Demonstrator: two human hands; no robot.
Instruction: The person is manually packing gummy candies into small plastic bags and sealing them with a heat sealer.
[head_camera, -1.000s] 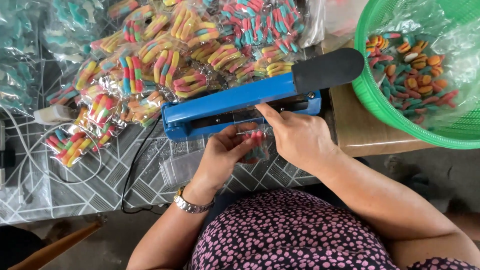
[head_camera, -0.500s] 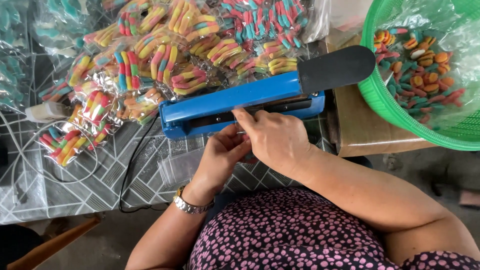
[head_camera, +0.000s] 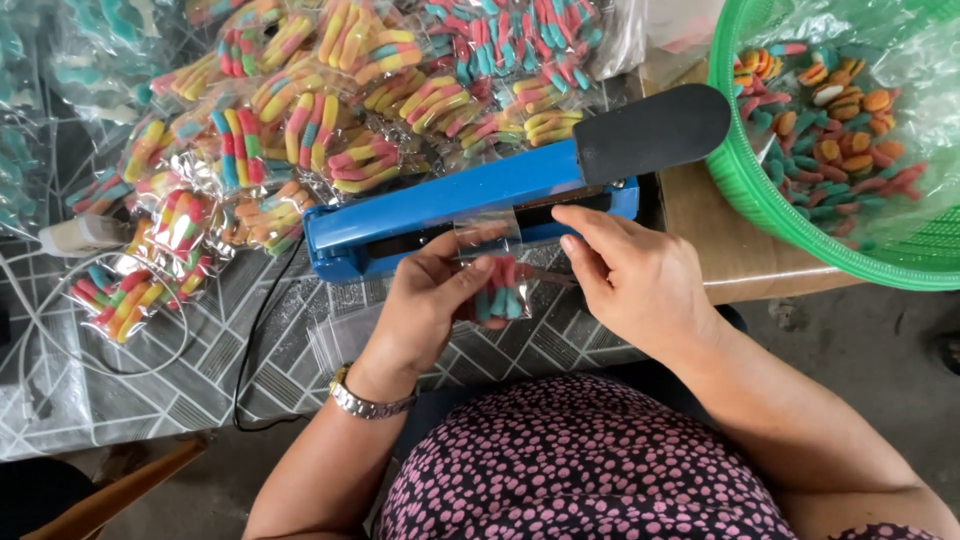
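A small clear bag of pink and teal gummy candy (head_camera: 497, 290) is pinched in the closed fingers of the left hand (head_camera: 425, 305), its open top laid in the mouth of a blue heat sealer (head_camera: 470, 205). The right hand (head_camera: 635, 280) is loosely open — fingertips touching the bag's right edge, nothing gripped. Sealed candy bags (head_camera: 300, 120) are heaped behind; a green basket (head_camera: 760, 200) sits right.

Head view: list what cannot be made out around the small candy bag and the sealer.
- Candy bag: lower left part hidden by the left hand.
- Blue sealer: the sealing strip lies in shadow under its arm.
- Green basket: cut off by the right edge.
- Right hand: its palm faces away.
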